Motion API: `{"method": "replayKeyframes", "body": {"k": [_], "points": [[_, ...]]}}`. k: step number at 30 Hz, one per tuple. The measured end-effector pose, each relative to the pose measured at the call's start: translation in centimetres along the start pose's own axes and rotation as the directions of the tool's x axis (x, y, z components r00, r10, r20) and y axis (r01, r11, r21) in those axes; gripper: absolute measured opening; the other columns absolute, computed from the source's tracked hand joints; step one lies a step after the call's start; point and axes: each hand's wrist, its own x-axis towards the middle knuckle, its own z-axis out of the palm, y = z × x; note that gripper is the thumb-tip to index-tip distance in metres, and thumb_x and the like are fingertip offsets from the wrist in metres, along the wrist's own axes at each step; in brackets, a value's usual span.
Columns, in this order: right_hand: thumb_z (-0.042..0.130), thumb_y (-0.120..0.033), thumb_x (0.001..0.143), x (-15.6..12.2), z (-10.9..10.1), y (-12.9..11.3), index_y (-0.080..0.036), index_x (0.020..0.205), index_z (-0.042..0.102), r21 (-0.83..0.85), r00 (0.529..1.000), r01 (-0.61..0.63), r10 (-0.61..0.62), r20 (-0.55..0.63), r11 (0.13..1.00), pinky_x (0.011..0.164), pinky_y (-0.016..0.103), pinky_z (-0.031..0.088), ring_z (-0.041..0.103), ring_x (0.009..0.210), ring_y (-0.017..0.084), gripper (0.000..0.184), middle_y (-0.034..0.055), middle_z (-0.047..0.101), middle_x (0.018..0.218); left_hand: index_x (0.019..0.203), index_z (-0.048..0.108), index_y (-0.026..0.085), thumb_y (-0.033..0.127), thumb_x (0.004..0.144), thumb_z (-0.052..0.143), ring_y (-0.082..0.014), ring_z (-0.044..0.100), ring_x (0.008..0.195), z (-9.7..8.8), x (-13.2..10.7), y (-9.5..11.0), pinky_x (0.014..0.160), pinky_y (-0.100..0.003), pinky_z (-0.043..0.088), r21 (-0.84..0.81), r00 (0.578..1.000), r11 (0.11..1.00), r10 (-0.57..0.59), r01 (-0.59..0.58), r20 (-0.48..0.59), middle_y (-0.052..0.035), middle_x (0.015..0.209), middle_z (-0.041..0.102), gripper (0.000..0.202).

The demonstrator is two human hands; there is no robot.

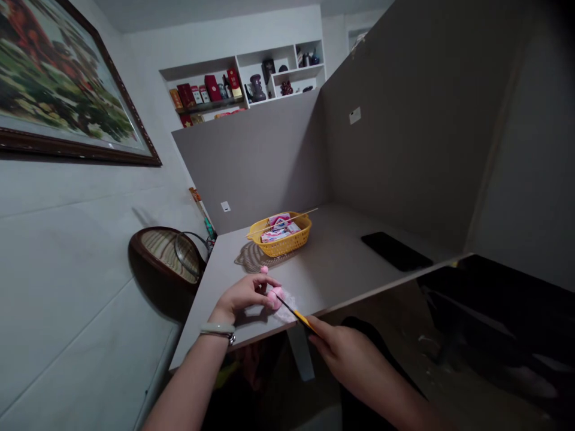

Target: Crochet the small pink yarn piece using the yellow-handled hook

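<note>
Pink piece (273,296), small and rounded, sits at the near edge of the grey desk (341,257), and I cannot tell what material it is. My left hand (245,296) lies on the desk with its fingers closed around this piece, and a pale bracelet (218,329) is on the wrist. Just beside the piece, under its right side, lies a bit of clear plastic wrap (287,310). My right hand (348,353) is below the desk edge and its fingers are pinched together on a thin tool (296,313) with a yellow handle. The dark tip of the tool points up to the left and touches the pink piece. Farther back on the desk stands a yellow basket (281,244) with small colourful packets inside, and a wooden stick (287,219) lies across its rim. A black phone (396,251) lies flat on the right part of the desk, well apart from my hands. A round woven tray (168,254) leans at the left of the desk.
</note>
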Motion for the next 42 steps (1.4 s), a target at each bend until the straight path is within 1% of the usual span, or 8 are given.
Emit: {"method": "replayKeyframes", "body": {"k": [5, 12, 18, 26, 29, 33, 39, 42], "points": [[0.04, -0.032, 0.098, 2.1, 0.5, -1.0, -0.03, 0.129, 0.062, -0.008, 0.999, 0.012, -0.012, -0.036, 1.0, 0.064, 0.022, 0.039, 0.071, 0.083, 0.019, 0.038, 0.0042, 0.077, 0.095, 0.107, 0.072, 0.017, 0.023, 0.053, 0.087, -0.0151, 0.057, 0.076, 0.1, -0.2, 0.1, 0.069, -0.028, 0.044, -0.062, 0.999, 0.997, -0.035, 0.036, 0.016, -0.0027, 0.084, 0.064, 0.056], [0.043, -0.027, 0.096, -0.5, 0.2, 0.3, -0.031, 0.133, 0.059, 0.037, 1.0, 0.004, -0.004, 0.0, 0.999, 0.066, 0.023, 0.041, 0.071, 0.085, 0.02, 0.041, 0.0038, 0.077, 0.094, 0.101, 0.075, 0.018, 0.022, 0.05, 0.089, -0.0138, 0.054, 0.076, -0.2, 0.0, 0.2, 0.067, -0.026, 0.043, -0.019, 1.0, 1.0, 0.002, -0.002, 0.013, -0.0022, 0.085, 0.063, 0.054], [0.042, -0.03, 0.099, 2.1, 0.4, -0.9, -0.03, 0.129, 0.062, -0.001, 0.999, 0.036, -0.036, -0.04, 0.999, 0.063, 0.023, 0.038, 0.071, 0.084, 0.019, 0.037, 0.004, 0.076, 0.095, 0.104, 0.073, 0.016, 0.021, 0.05, 0.087, -0.0141, 0.056, 0.075, 0.1, -0.2, 0.3, 0.07, -0.027, 0.044, -0.054, 0.999, 0.998, -0.032, 0.033, 0.024, -0.0026, 0.085, 0.065, 0.055], [0.042, -0.027, 0.096, -0.9, 0.1, 0.5, -0.031, 0.135, 0.058, 0.039, 1.0, -0.006, 0.006, 0.009, 0.999, 0.066, 0.023, 0.041, 0.071, 0.084, 0.02, 0.042, 0.0033, 0.077, 0.093, 0.1, 0.075, 0.017, 0.023, 0.049, 0.089, -0.0142, 0.055, 0.075, 0.0, -0.2, 0.2, 0.067, -0.026, 0.043, -0.03, 1.0, 0.999, -0.013, 0.013, -0.013, -0.0016, 0.081, 0.063, 0.053], [0.044, -0.027, 0.096, 0.6, 0.3, -0.3, -0.029, 0.13, 0.062, -0.001, 1.0, 0.002, -0.002, -0.011, 1.0, 0.064, 0.023, 0.04, 0.071, 0.084, 0.021, 0.038, 0.0047, 0.076, 0.094, 0.101, 0.074, 0.017, 0.022, 0.05, 0.088, -0.014, 0.055, 0.074, 0.1, -0.1, 0.3, 0.067, -0.026, 0.044, -0.04, 1.0, 0.999, -0.022, 0.022, -0.002, -0.0024, 0.083, 0.064, 0.053], [0.042, -0.029, 0.098, 2.3, 0.5, -0.9, -0.031, 0.134, 0.059, 0.016, 0.997, 0.051, -0.05, -0.05, 0.999, 0.066, 0.024, 0.039, 0.071, 0.087, 0.02, 0.04, 0.0045, 0.076, 0.099, 0.105, 0.072, 0.016, 0.023, 0.052, 0.087, -0.0147, 0.057, 0.073, 0.2, -0.3, 0.2, 0.069, -0.028, 0.044, -0.07, 0.999, 0.997, -0.04, 0.041, 0.027, -0.0029, 0.083, 0.064, 0.055], [0.045, -0.024, 0.095, -0.2, 0.2, 0.3, -0.029, 0.128, 0.062, 0.041, 1.0, 0.001, -0.001, -0.005, 0.999, 0.064, 0.023, 0.039, 0.071, 0.084, 0.02, 0.037, 0.0033, 0.077, 0.095, 0.1, 0.075, 0.016, 0.021, 0.05, 0.087, -0.0126, 0.052, 0.072, 0.0, -0.2, 0.3, 0.065, -0.026, 0.041, -0.014, 1.0, 1.0, -0.005, 0.005, -0.001, -0.0025, 0.084, 0.063, 0.052], [0.046, -0.025, 0.095, 0.4, 0.2, -0.3, -0.028, 0.125, 0.064, -0.003, 1.0, 0.011, -0.011, -0.022, 1.0, 0.063, 0.024, 0.038, 0.071, 0.082, 0.02, 0.035, 0.004, 0.076, 0.093, 0.102, 0.074, 0.016, 0.02, 0.051, 0.086, -0.0126, 0.053, 0.073, 0.1, -0.2, 0.5, 0.067, -0.026, 0.042, -0.01, 1.0, 1.0, -0.014, 0.014, 0.023, -0.0019, 0.084, 0.063, 0.053]]}}
